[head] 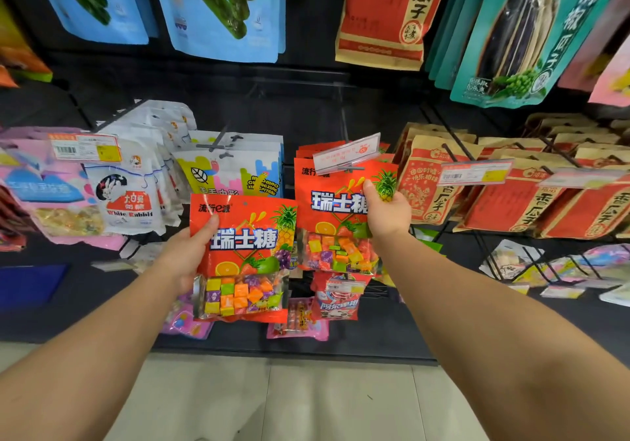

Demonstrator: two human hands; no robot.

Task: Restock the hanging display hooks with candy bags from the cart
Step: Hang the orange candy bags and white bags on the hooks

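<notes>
A black display wall (306, 99) of wire hooks fills the view, hung with glossy, flat pouches. Brown paper-look seed bags (511, 198) with red panels crowd the right; white, smooth-film rabbit-print candy bags (126, 198) hang on the left.

At centre a stack of red candy bags (335, 215) hangs from a hook under a clear plastic price tag holder (347, 152). The front bag is shiny red film printed with fruit, with a clear window low down showing small square sweets in orange, green, purple and pink. The right hand (388, 212) is the grip on this stack: thumb on the front face near the pineapple print, fingers curled behind the right edge, clamped on it.

Just left and lower, apart from the hook, a loose red candy bag (245, 256) of the same print is held upright. The left hand (189, 253) grips its left edge, thumb pressed on the front near the top corner, fingers behind.
</notes>
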